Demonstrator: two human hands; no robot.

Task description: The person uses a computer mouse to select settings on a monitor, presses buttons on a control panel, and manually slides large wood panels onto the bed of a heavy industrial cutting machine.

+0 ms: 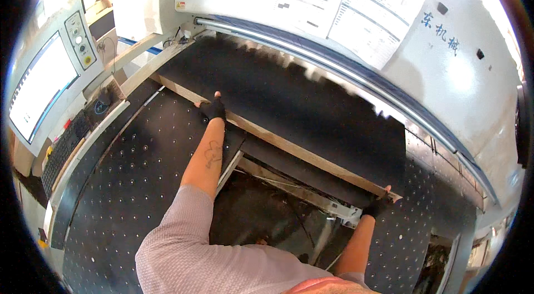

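A long black-topped board [278, 94], with a pale wood-coloured near edge, lies across the machine table ahead of me. It may be several boards stacked; I cannot tell. My left hand [214, 108], in a black fingerless glove, grips the near edge left of its middle, with thumb and a finger showing. My right hand [380, 204], gloved the same way, grips that edge close to its right end. Most fingers of both hands are hidden by the gloves and the board. The board's far side runs in under the machine's front bar.
The dark table [128, 183] is dotted with small round studs. Right before my body is a gap in it, showing the floor. A metal bar [334, 71] crosses below the white machine housing [461, 66]. A monitor [47, 88] and a keyboard [65, 149] stand at left.
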